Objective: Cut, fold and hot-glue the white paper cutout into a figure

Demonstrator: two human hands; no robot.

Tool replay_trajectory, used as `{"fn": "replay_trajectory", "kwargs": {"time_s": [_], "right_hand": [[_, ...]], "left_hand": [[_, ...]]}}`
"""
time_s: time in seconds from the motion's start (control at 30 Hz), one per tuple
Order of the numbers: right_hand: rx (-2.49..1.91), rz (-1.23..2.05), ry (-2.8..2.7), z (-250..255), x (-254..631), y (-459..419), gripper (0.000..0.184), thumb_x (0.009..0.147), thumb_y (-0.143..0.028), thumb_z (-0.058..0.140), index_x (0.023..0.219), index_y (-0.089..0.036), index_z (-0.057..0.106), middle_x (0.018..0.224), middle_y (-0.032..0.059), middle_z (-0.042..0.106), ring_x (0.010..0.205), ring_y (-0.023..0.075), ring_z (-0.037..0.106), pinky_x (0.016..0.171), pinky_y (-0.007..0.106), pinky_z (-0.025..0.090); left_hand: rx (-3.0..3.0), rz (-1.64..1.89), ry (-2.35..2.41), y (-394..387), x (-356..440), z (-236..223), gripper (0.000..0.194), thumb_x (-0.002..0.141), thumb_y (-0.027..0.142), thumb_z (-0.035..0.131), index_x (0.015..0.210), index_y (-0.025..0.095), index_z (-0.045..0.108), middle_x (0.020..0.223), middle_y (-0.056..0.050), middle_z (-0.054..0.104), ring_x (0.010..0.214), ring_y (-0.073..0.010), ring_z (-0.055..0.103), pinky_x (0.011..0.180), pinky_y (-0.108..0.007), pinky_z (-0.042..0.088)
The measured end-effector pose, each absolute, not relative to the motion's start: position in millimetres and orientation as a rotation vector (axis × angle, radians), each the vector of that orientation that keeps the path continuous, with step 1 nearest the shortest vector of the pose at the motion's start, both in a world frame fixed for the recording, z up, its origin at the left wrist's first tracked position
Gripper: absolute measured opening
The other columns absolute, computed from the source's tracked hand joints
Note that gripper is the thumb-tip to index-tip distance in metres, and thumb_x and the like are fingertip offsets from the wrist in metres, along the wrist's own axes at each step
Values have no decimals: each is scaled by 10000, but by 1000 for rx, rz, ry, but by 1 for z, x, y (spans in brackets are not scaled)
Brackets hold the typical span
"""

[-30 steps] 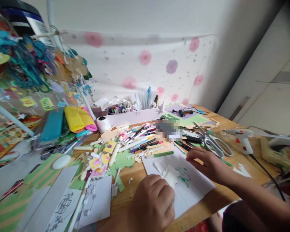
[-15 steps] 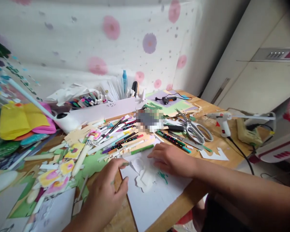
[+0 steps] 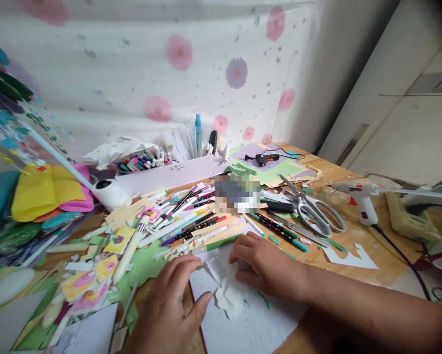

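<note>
My left hand [image 3: 169,307] lies on the wooden table [image 3: 353,243] at the left edge of a white paper sheet [image 3: 257,327], fingers stretched toward a green marker [image 3: 221,242]. My right hand [image 3: 268,265] rests flat on the same sheet, fingers spread, pressing beside a white paper cut-out [image 3: 230,295] with a wavy edge. Neither hand holds anything. Green pen marks show on the sheet near my right wrist.
A heap of markers and pens [image 3: 191,219] lies behind the sheet. Scissors [image 3: 312,209] and a white glue gun [image 3: 359,199] with a black cord are to the right. A white box of markers [image 3: 162,167], coloured paper scraps [image 3: 95,265] and a black glue gun [image 3: 263,157] crowd the rest.
The camera swung right and down. My left hand went from a closed fist low on the sheet to an open hand reaching its upper left edge. My right hand slid left onto the cut-out.
</note>
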State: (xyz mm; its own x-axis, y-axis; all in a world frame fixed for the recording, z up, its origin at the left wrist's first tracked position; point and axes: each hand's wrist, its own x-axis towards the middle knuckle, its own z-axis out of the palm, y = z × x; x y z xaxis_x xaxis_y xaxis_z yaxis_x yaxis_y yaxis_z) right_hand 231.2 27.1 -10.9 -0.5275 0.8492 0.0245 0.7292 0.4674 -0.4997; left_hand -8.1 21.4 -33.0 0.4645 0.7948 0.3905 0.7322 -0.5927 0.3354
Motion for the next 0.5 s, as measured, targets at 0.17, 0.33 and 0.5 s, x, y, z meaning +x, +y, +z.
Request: {"fn": "replay_trajectory", "kwargs": {"time_s": [0.17,0.33,0.5], "right_hand": [[-1345,624,-2488,-8,232,25,230,784,-266,656,995,-174,648,981,93,603,935,237,528,834,370,427],[-1350,550,-2481,-11,229,29,109,804,-171,596,893,-158,657,918,84,622,898,210,551,823,322,427],[-1409,471,-2465,-17,225,33,151,829,-108,507,800,-156,647,841,71,626,819,184,559,776,281,425]], "left_hand": [[2674,639,1239,13,0,-24,346,730,191,630,1067,265,601,1145,-87,600,1038,-291,585,831,-452,528],[2886,421,1004,3,8,-20,437,678,168,661,1077,344,639,1276,-83,546,1123,-355,515,864,-589,475],[2935,419,987,3,8,-21,451,699,126,620,1082,364,644,1269,-62,570,1125,-347,519,888,-606,456]]}}
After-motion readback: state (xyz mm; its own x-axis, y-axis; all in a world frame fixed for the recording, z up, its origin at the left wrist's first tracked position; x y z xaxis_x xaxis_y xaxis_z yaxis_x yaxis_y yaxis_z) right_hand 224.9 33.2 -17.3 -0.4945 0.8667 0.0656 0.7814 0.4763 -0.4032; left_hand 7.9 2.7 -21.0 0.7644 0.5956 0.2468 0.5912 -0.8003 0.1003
